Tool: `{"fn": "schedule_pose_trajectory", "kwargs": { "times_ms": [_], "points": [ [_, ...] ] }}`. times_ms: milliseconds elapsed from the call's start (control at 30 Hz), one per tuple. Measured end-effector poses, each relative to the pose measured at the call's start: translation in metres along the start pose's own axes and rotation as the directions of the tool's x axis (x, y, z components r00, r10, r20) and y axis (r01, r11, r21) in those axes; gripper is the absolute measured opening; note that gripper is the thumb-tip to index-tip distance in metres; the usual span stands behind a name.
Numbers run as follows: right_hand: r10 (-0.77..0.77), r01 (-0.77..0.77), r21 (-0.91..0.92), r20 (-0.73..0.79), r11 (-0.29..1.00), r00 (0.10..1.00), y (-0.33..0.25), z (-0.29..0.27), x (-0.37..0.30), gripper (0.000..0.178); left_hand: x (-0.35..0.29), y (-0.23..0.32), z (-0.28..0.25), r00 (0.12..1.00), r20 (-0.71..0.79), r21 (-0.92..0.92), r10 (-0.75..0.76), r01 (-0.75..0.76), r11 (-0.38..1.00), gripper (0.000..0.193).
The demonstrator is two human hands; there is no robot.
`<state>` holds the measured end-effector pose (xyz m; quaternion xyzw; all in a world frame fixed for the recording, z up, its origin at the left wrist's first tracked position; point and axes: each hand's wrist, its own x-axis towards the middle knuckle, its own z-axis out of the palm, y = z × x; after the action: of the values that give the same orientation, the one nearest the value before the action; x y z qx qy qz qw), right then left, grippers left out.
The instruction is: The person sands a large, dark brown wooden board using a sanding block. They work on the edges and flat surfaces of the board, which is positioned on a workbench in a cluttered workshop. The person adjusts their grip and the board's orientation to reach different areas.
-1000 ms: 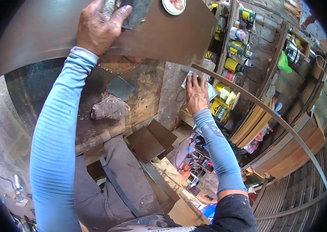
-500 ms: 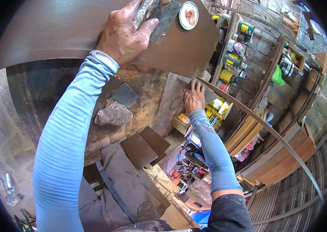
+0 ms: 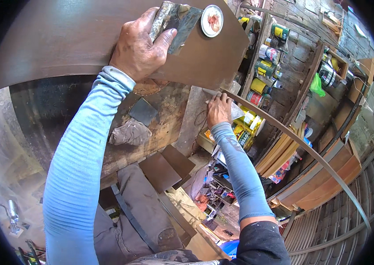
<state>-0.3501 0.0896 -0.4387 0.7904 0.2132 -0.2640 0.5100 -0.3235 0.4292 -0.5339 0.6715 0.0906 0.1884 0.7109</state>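
My left hand (image 3: 140, 48) is closed around a dark, flat block (image 3: 179, 28) with a speckled grey side, against the large brown panel (image 3: 209, 62). Just right of the block, a small round white lid or dish (image 3: 212, 20) with a pinkish smear rests on the panel. My right hand (image 3: 219, 110) has its fingers curled near the panel's close corner, beside the end of a long thin strip (image 3: 293, 136). A pale, flat triangular piece (image 3: 234, 110) shows next to these fingers; whether they grip it is hidden.
Below the panel lie a crumpled grey cloth (image 3: 129, 131) and a dark square sheet (image 3: 143, 111) on a stained board. Several paint cans (image 3: 266, 68) line a wooden rack at right. Brown boards (image 3: 160, 171) lie near my legs. Stacked wood strips (image 3: 280, 154) sit right of my right arm.
The whole view has shifted slightly. My left hand and the block have come a little nearer to me over the panel. My right hand stays by the panel's corner.
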Motion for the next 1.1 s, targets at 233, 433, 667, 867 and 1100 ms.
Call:
{"fn": "schedule_pose_trajectory", "kwargs": {
  "times_ms": [233, 433, 667, 867, 1100],
  "points": [
    [-0.006, 0.009, 0.033, -0.084, 0.999, 0.996, -0.003, -0.006, -0.005, 0.04, -0.001, -0.002, 0.0, 1.0, -0.026, -0.031, 0.011, -0.011, 0.999, 0.028],
    [-0.014, 0.015, 0.028, -0.042, 0.999, 0.999, 0.002, 0.001, 0.007, 0.036, 0.0, 0.0, -0.002, 0.998, -0.019, -0.009, 0.066, -0.066, 0.998, 0.027],
    [-0.01, 0.011, -0.012, 0.073, 1.0, 0.997, -0.012, 0.002, -0.01, 0.033, -0.002, -0.004, 0.001, 0.998, -0.044, 0.032, 0.053, -0.051, 0.998, 0.027],
    [0.022, -0.024, -0.04, -0.039, 0.999, 0.999, -0.002, -0.001, 0.008, 0.034, -0.002, -0.001, 0.0, 0.997, -0.032, 0.034, 0.065, -0.063, 0.997, 0.028],
    [0.061, -0.07, 0.092, 0.101, 0.993, 0.993, -0.006, -0.003, -0.007, 0.037, -0.002, 0.002, 0.001, 0.999, -0.029, 0.008, 0.036, -0.036, 0.999, 0.029]
  ]
}}
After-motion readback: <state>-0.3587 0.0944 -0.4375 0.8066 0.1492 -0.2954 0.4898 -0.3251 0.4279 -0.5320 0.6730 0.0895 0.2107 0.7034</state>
